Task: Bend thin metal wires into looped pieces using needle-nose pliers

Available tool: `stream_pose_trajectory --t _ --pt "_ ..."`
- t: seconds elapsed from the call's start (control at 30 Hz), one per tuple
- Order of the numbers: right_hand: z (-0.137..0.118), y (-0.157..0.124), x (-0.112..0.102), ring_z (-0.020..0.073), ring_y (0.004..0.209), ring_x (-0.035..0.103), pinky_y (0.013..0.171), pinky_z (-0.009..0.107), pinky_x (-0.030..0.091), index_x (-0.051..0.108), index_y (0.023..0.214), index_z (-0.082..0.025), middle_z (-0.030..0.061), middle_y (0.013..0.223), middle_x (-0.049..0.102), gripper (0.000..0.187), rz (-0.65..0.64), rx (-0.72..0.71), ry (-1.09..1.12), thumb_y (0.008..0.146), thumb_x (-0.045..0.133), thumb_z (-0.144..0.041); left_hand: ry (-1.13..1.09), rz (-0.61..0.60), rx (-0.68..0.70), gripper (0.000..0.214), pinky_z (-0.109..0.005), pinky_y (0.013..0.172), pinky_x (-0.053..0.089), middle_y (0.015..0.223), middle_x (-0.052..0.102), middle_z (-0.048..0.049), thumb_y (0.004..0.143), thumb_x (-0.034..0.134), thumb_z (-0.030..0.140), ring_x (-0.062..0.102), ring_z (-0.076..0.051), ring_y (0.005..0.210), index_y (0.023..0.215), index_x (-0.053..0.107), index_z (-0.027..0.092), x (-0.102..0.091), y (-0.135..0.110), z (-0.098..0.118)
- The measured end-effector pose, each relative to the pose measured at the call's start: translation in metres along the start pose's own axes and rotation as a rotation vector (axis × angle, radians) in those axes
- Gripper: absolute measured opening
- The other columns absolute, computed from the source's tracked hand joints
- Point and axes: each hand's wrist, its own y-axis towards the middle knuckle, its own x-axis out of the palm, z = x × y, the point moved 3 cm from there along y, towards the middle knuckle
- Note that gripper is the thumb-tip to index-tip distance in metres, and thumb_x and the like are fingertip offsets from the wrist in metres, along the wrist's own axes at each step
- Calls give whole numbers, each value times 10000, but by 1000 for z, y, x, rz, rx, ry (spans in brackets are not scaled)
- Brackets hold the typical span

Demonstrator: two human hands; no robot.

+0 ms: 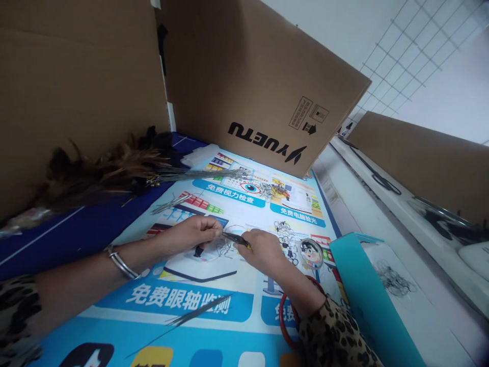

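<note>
Dark slim tool (235,238) sits in right hand (263,252), left hand (191,232) pinching its tip.

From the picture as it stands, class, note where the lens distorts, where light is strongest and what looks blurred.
Head view: the wide lens skews the cardboard box edges and wire grid; the wall at top right washes out, the feathers sit dim; the dark tool in the right hand, head view again, is soft, yet the poster print is legible.

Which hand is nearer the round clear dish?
Right. The right hand, gripping a dark tool, lies just left of the round clear dish; the left hand is farther left, beyond it.
</note>
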Motion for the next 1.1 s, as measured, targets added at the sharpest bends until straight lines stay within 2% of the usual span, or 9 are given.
stream_pose_trajectory --t 0.47,0.67,0.9,0.97,1.1 --pt "-1 0 -1 179 840 641 617 259 345 677 979 -230 37 934 704 311 -25 2 11 956 504 -488 15 13 6 195 -233 516 301 571 513 47 874 577 364 426 -124 517 783 579 191 -1 1 -2" --pt "0 2 -1 190 832 648 611 264 342 672 970 -228 42 941 711 327 -32 13 10 962 484 -495 18 25 -2 242 -233 511 318 559 508 50 869 585 411 434 -128 511 758 575 197 1 0 -3" --pt "3 4 5 180 861 627 634 256 331 649 982 -220 45 965 690 335 -23 34 60 982 455 -493 -68 48 -8 221 -235 507 310 566 503 45 862 594 389 433 -123 513 755 582 195 2 -2 -1" --pt "4 5 7 173 853 617 626 256 314 636 982 -220 38 962 683 324 -8 37 86 984 454 -488 -97 77 -18 210 -239 508 322 574 504 43 857 605 384 436 -122 513 764 587 196 0 -2 -3" --pt "4 5 11 166 828 595 622 256 293 604 1009 -222 29 943 672 299 17 62 131 958 511 -501 -164 217 -60 222 -229 503 313 573 519 40 858 619 406 447 -117 518 800 594 193 -4 -2 -6"
